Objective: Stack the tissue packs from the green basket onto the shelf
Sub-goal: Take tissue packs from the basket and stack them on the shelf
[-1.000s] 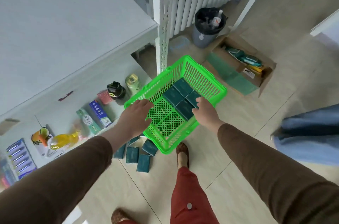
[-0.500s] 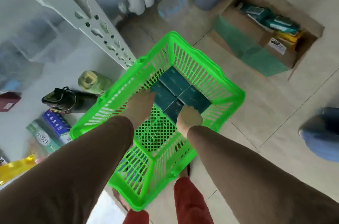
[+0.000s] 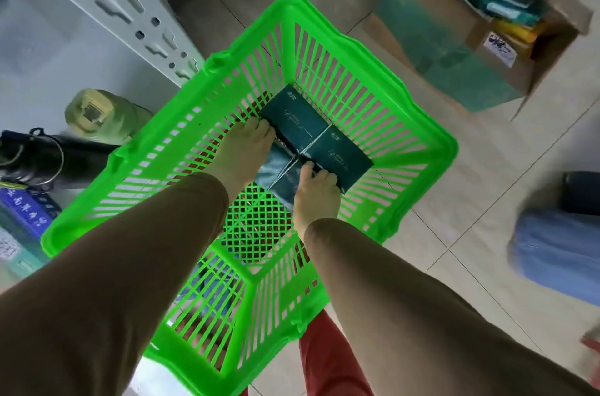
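Your legs: a red trouser leg [image 3: 328, 363] shows at the bottom edge, below the basket's near corner.
Your arms: both wear brown sleeves and reach forward and down into the basket.
Basket: the bright green slatted plastic basket [image 3: 418, 135] sits on pale floor tiles, one corner toward you, its lattice bottom bare at the near end.
Basket contents: four dark teal plastic-wrapped tissue packs [image 3: 337, 148] lie flat in a two-by-two block at the far end, edges touching.
Your left hand [image 3: 243, 152]: it lies on the near-left pack, fingers curled over that pack's far edge, gripping it.
Your right hand [image 3: 316, 187]: it rests on the near-right pack, fingertips bent down onto the pack's top; you cannot tell whether they grip it.
Shelf: the white perforated metal shelf upright [image 3: 130, 15] slants past the basket's left corner.
Beside the shelf: a pale green bottle [image 3: 97, 113] and a black bottle [image 3: 48, 158] stand left of the basket.
Far right: an open brown cardboard box [image 3: 506, 48] holds teal and yellow packets.
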`<state>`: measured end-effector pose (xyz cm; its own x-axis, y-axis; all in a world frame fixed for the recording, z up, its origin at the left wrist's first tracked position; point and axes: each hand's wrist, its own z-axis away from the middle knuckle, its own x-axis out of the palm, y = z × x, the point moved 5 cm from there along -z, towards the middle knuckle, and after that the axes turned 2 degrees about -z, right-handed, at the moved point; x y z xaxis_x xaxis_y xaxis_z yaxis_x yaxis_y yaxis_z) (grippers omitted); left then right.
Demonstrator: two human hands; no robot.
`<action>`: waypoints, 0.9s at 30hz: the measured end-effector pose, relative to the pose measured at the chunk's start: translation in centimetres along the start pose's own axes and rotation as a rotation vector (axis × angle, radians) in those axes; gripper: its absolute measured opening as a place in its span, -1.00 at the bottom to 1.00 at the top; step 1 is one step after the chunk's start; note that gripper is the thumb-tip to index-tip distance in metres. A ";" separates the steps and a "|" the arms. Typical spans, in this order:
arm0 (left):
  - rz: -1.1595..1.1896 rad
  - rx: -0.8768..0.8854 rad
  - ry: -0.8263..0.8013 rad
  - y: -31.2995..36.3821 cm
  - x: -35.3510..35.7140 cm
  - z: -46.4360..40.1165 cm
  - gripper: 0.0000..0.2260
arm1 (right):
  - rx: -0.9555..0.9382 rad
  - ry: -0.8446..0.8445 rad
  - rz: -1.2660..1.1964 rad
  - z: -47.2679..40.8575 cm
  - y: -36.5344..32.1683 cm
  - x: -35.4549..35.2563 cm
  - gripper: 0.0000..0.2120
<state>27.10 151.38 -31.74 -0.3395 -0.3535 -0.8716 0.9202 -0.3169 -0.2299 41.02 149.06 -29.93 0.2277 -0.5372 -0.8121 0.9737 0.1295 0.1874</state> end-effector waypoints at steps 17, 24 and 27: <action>0.883 -0.680 0.183 -10.0 -11.3 31.5 -0.50 | -0.478 0.045 -0.810 17.1 1.8 -17.4 -0.47; 1.068 -0.781 0.294 -16.0 -19.2 50.1 -0.61 | -0.637 0.140 -1.125 32.4 -2.5 -29.9 -0.46; 1.014 -0.771 0.338 -20.2 -21.8 54.4 -0.73 | -0.729 0.101 -1.229 36.5 -5.8 -34.7 -0.57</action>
<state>5.33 117.62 15.49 0.5239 0.1363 -0.8408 0.6481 0.5767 0.4973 27.68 136.57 17.36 -0.7737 -0.5638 -0.2891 0.3226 0.0423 -0.9456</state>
